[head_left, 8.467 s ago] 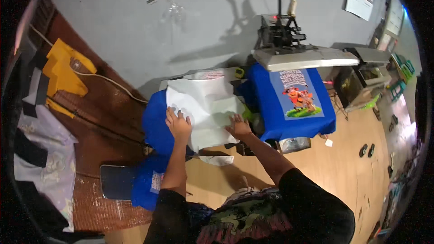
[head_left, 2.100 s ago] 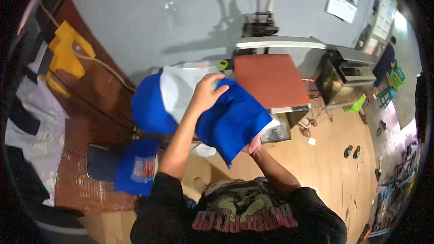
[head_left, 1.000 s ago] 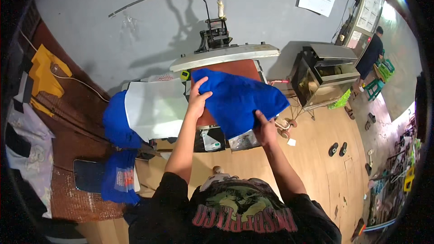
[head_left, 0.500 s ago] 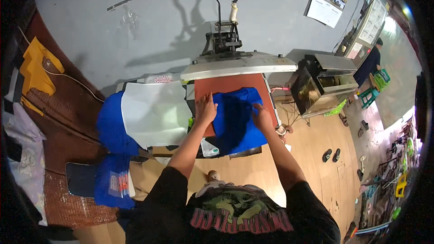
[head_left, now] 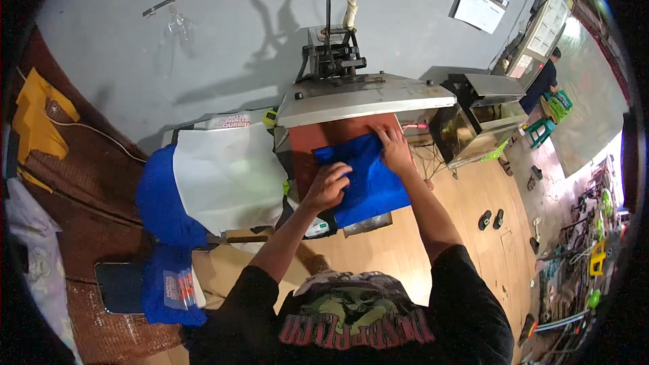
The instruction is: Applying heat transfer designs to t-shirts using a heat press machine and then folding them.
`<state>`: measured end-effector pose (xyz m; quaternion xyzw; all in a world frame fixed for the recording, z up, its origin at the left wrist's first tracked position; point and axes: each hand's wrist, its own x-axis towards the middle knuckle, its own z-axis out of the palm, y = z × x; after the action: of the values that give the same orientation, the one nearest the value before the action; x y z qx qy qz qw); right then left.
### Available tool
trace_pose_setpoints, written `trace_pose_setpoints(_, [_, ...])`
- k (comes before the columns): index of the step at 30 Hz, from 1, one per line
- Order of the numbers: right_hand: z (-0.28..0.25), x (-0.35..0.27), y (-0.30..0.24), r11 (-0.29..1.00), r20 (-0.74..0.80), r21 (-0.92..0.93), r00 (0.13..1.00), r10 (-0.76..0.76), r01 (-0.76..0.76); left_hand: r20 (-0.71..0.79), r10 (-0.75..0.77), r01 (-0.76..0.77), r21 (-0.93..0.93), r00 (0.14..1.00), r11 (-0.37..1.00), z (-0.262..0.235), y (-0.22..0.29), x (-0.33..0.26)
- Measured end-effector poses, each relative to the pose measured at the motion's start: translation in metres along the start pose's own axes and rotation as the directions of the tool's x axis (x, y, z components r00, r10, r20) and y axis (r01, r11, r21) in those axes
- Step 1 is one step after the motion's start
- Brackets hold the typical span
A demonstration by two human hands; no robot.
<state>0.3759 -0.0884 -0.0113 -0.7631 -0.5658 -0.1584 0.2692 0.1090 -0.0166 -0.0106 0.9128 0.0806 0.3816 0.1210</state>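
Note:
A blue cloth piece (head_left: 374,192) lies on the reddish-brown pad (head_left: 307,136) of a heat press, its near edge hanging past the pad. The raised grey upper plate (head_left: 368,106) of the press is just beyond. My left hand (head_left: 329,186) is over the cloth's left part, fingers bent and closed on the fabric; its fingertips are partly hidden. At the cloth's far right corner my right hand (head_left: 395,150) lies open, fingers stretched out over the cloth and the pad's edge. Small folds show in the fabric between my hands.
Left of the press, a white sheet (head_left: 226,179) covers a pile with blue cloth (head_left: 162,196). A dark phone-like slab (head_left: 120,288) and a wrapped blue packet (head_left: 172,284) lie lower left. At right stand a metal cabinet (head_left: 473,122) and, farther off, a person (head_left: 541,84).
My left hand has moved right and nearer onto the cloth, its fingers now bent. My right hand has moved up to the far corner, fingers extended. The view has shifted slightly.

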Motion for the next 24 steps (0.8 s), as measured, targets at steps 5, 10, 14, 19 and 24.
trace_pose_setpoints(5, [-0.001, -0.006, 0.026, 0.946, 0.308, 0.052, 0.896, -0.321, 0.321, 0.196, -0.151, 0.182, -0.150, 0.969, 0.972, 0.002, 0.020, 0.002])
trace_pose_setpoints(10, [0.001, -0.015, 0.027, 0.992, 0.342, 0.093, 0.933, -0.113, 0.086, 0.137, -0.557, 0.515, 0.251, 0.819, 0.819, 0.044, 0.040, 0.033])
trace_pose_setpoints(14, [-0.014, -0.018, 0.022, 0.993, 0.404, 0.065, 0.908, -0.113, 0.095, 0.112, -0.578, 0.524, 0.313, 0.808, 0.792, 0.058, 0.039, 0.044])
trace_pose_setpoints(19, [-0.063, -0.047, 0.030, 0.648, 0.451, 0.735, 0.858, -0.248, -0.199, 0.117, -0.561, 0.556, 0.072, 0.820, 0.828, 0.025, 0.058, 0.029])
trace_pose_setpoints(24, [-0.115, -0.068, 0.039, 0.481, 0.499, 0.836, 0.726, -0.472, -0.262, 0.350, -0.736, 0.769, -0.533, 0.580, 0.353, -0.007, 0.112, 0.011])
